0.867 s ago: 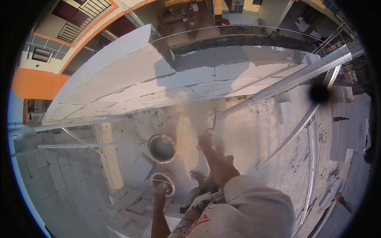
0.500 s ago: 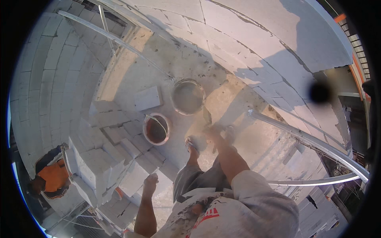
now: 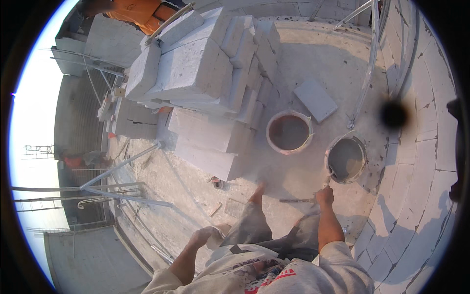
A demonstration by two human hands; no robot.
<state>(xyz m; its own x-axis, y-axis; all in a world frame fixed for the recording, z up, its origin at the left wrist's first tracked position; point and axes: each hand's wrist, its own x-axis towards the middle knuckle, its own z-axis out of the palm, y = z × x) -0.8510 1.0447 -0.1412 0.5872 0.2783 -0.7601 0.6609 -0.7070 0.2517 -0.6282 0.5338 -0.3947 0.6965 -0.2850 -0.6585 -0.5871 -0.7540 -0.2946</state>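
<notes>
My right hand [image 3: 324, 195] is closed around the handle of a trowel [image 3: 329, 179]. The trowel reaches to the near rim of the right bucket [image 3: 364, 166], which contains grey wet mix; its blade is hard to make out there. My left hand [image 3: 200, 236] hangs low beside my left leg, and its fingers blur into the pale surface behind them. Left of the trowel's bucket stands a second round bucket [image 3: 269, 138] with greyish content. A long thin tool [image 3: 296, 200] lies on the floor close to my feet.
A tall stack of pale blocks [image 3: 196, 68] rises at the left; one loose block [image 3: 316, 100] lies behind the buckets. Metal poles [image 3: 368, 73] stand near the block wall [image 3: 411, 161] on the right. A metal frame [image 3: 122, 169] is at the left. Someone in orange [image 3: 134, 12] is beyond the stack.
My view has swung left, bringing the block stack to the middle and the wall to the right. My right hand's trowel has gone from hanging over the floor to the bucket's rim.
</notes>
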